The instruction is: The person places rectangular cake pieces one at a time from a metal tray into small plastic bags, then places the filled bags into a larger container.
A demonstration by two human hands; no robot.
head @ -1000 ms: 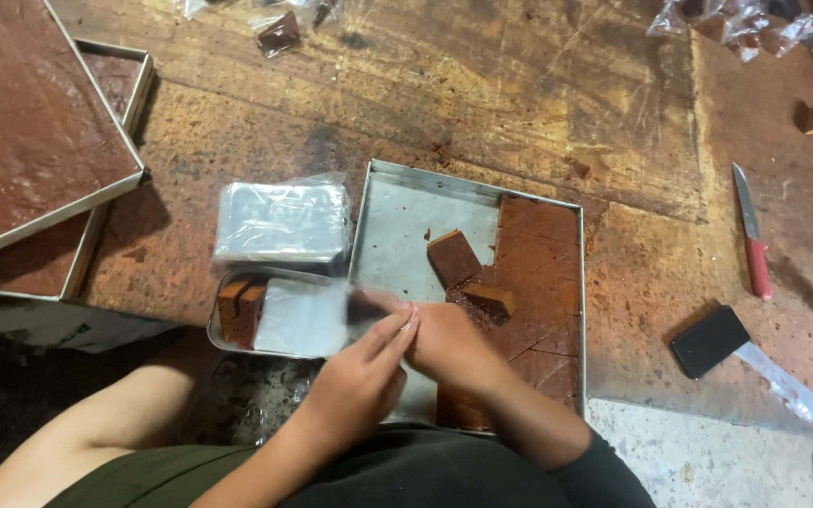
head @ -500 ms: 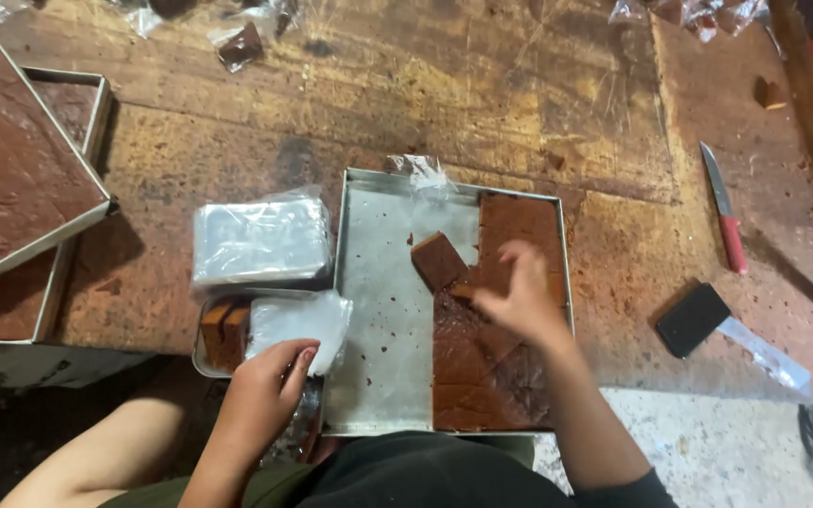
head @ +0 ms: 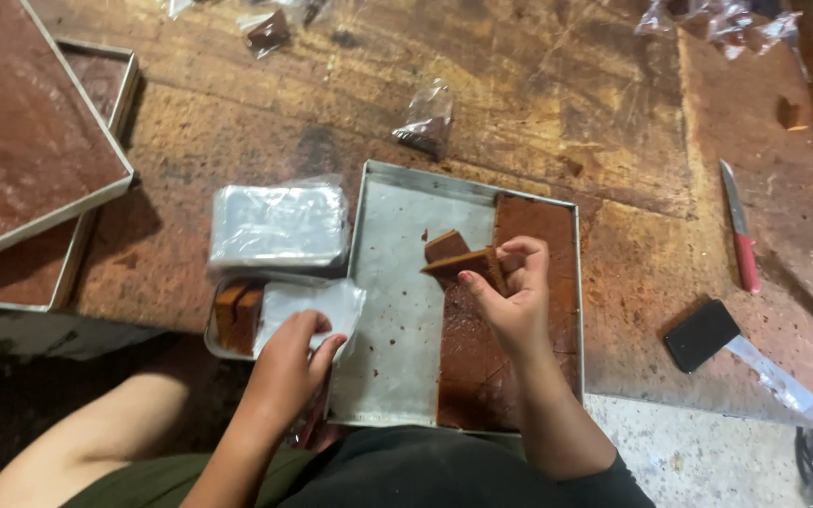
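A knife (head: 739, 229) lies right of the metal tray (head: 397, 310).

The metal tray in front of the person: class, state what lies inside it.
The metal tray holds a brown slab along its right side and one cut piece. The right hand, lifting another piece, hides part of the slab.

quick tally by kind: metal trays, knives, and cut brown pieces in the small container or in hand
metal trays: 3
knives: 1
brown pieces in the small container: 2
brown pieces in the right hand: 1, the held piece
total: 7
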